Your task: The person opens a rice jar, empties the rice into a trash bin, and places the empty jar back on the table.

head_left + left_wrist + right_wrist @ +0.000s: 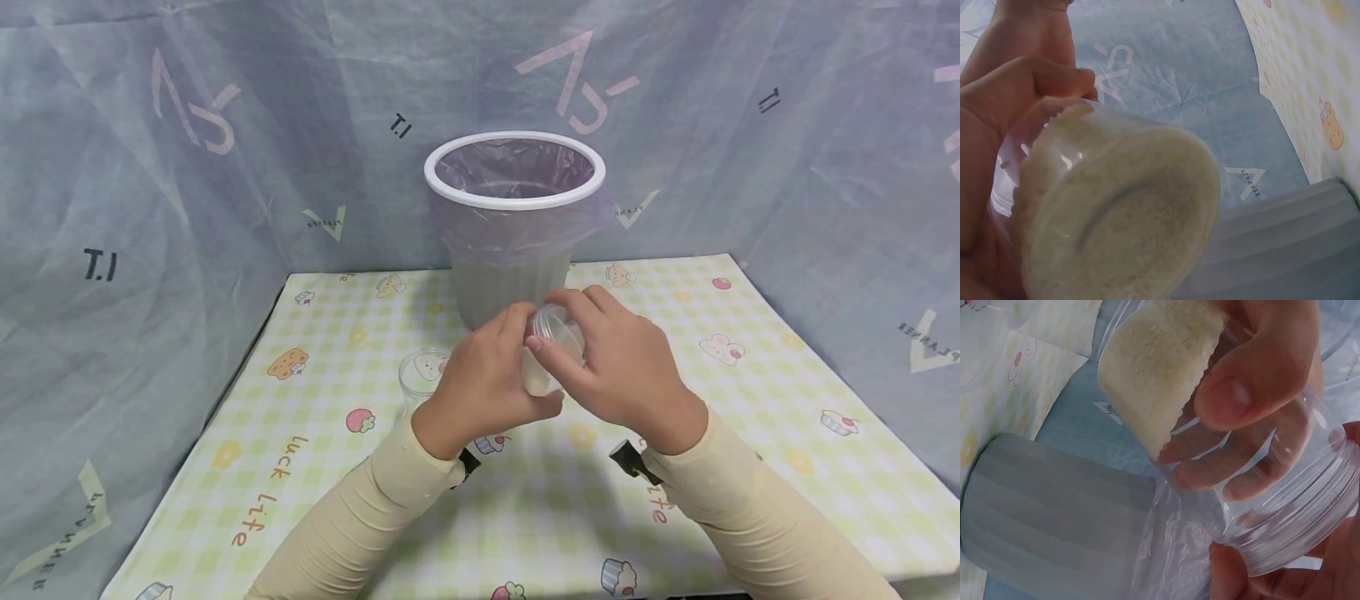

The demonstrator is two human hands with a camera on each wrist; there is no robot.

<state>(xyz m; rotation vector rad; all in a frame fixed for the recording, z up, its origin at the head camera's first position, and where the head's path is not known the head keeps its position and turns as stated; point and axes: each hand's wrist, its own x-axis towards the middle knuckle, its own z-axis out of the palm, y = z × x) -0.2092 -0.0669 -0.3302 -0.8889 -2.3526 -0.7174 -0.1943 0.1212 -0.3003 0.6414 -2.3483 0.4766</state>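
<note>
A clear plastic jar [538, 375] partly filled with rice [1160, 362] is held above the table, in front of the bin. My left hand [487, 375] grips its body, with the thumb on one side and the fingers on the other. My right hand [626, 367] holds the ridged top end [1310, 519] between thumb and fingers. The jar is tilted, and its rice-filled base [1141, 244] faces the left wrist view. A second clear jar [420, 375] stands on the table, partly hidden behind my left hand.
A grey bin [495, 287] with a white rim [515, 202] and a purplish liner bag stands at the back of the table. The table has a green checked cloth [315, 417] printed with cartoons. Grey-blue curtains [360, 67] hang around the back and sides.
</note>
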